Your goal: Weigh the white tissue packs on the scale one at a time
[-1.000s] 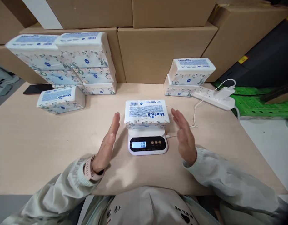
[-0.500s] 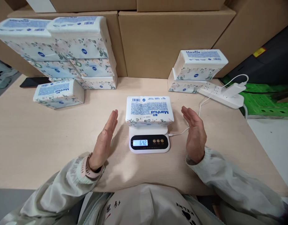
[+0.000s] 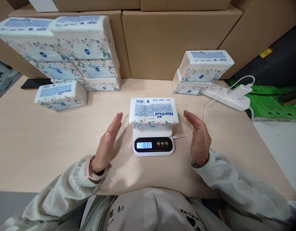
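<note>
"So, what's changed nearest the body?"

"Little with the hands: the left hand [image 3: 105, 144], with a pink watch strap [image 3: 88, 170] at its wrist, and the right hand [image 3: 200, 141] are still empty and well apart, palms turned inward, fingers straight. Neither touches anything that I can see, though I can't tell whether the wrists rest on the tabletop [image 3: 66, 134]."

"And between them?"

"The white scale [image 3: 153, 154], set in from the middle of the near edge. Its display [image 3: 144, 145] has climbed from 64.2 to 103.5; I can't make out the unit."

"Meaning what?"

"It's registering the load, I'd judge, and may not have settled. The tissue pack [image 3: 154, 110] lies flat on it, printed face up, with a hand near each end and a gap on both sides."

"Anything farther off?"

"A white cable [image 3: 185, 135] runs from the scale's right side. Toward the far left corner, a single pack [image 3: 61, 94] sits just in front of the tall stack of packs [image 3: 90, 49], a dark phone [image 3: 35, 83] beside them. Toward the far right corner, one pack lies on another [image 3: 205, 72], next to a power strip [image 3: 228, 98]. Cardboard boxes [image 3: 172, 45] stand along the far edge. All that looks unchanged."
</note>
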`<state>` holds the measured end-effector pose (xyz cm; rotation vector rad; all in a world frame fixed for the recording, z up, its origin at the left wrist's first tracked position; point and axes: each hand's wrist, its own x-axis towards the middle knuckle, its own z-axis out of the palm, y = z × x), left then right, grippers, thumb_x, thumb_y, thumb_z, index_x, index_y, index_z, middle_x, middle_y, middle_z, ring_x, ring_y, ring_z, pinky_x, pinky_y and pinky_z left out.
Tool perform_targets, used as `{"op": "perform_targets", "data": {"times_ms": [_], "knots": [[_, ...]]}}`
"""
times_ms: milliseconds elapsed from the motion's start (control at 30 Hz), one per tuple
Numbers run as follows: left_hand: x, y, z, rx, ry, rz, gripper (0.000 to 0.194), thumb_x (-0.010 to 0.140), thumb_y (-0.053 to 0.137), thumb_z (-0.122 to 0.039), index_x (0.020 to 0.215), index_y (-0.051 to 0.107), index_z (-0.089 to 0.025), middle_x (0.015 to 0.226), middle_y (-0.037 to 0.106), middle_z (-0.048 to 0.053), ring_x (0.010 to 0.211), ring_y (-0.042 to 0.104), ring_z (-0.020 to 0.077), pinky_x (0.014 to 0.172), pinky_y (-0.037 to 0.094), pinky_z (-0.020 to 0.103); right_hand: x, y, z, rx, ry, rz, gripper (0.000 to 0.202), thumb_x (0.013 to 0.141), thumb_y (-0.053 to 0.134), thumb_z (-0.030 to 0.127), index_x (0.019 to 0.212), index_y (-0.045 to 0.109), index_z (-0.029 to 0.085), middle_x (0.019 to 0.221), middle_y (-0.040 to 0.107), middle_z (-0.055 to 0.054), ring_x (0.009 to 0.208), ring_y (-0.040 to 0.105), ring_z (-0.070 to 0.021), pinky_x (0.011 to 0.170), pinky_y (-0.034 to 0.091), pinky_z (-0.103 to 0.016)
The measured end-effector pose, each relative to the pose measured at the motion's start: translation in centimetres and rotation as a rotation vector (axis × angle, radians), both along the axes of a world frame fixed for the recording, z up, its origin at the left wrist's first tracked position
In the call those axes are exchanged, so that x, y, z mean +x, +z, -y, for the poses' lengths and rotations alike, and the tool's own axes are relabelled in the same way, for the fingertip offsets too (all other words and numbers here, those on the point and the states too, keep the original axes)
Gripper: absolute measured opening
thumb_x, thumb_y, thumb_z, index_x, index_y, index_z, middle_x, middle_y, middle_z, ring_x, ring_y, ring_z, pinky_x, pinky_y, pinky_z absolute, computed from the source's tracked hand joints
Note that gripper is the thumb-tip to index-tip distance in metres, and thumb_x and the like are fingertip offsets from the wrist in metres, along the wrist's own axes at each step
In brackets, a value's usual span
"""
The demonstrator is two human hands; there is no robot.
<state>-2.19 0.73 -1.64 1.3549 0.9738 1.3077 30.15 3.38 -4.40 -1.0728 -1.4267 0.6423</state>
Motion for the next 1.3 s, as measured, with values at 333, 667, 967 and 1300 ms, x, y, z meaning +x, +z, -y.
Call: {"op": "perform_targets", "data": {"times_ms": [333, 667, 967, 1300], "knots": [[0.10, 0.13, -0.02, -0.026, 0.014, 0.025, 0.055, 0.113, 0.038, -0.064, 0.160, 0.057, -0.040, 0.174, 0.042, -0.005, 0.169, 0.027, 0.0245, 0.143, 0.016, 0.050, -0.04, 0.24, 0.21, -0.009, 0.013, 0.010, 0.045, 0.110, 0.044, 0.048, 0.148, 0.066, 0.036, 0.153, 0.068, -0.001, 0.148, 0.059, -0.0283, 0.128, 0.043, -0.057], [0.21, 0.23, -0.22, -0.032, 0.066, 0.057, 0.056, 0.110, 0.045, -0.066, 0.151, 0.065, -0.033, 0.166, 0.054, 0.003, 0.162, 0.042, 0.0250, 0.140, 0.027, 0.047, -0.42, 0.40, -0.27, 0.104, -0.016, -0.025, 0.032, 0.109, 0.048, 0.042, 0.121, 0.075, 0.029, 0.137, 0.076, -0.005, 0.135, 0.068, -0.0272, 0.121, 0.049, -0.055], [0.27, 0.31, -0.30, -0.044, 0.085, 0.081, 0.053, 0.107, 0.052, -0.067, 0.141, 0.068, -0.028, 0.162, 0.058, 0.007, 0.159, 0.045, 0.0260, 0.139, 0.027, 0.049, -0.40, 0.49, -0.25, 0.090, -0.038, -0.027, 0.032, 0.109, 0.047, 0.045, 0.112, 0.074, 0.028, 0.132, 0.077, -0.007, 0.129, 0.070, -0.0284, 0.118, 0.050, -0.056], [0.26, 0.34, -0.30, -0.061, 0.088, 0.072, 0.054, 0.106, 0.054, -0.069, 0.138, 0.067, -0.027, 0.163, 0.057, 0.008, 0.160, 0.045, 0.0280, 0.139, 0.027, 0.051, -0.31, 0.68, -0.07, 0.057, -0.069, 0.014, 0.032, 0.107, 0.047, 0.047, 0.107, 0.072, 0.028, 0.125, 0.077, -0.008, 0.124, 0.071, -0.0302, 0.110, 0.054, -0.056]]}}
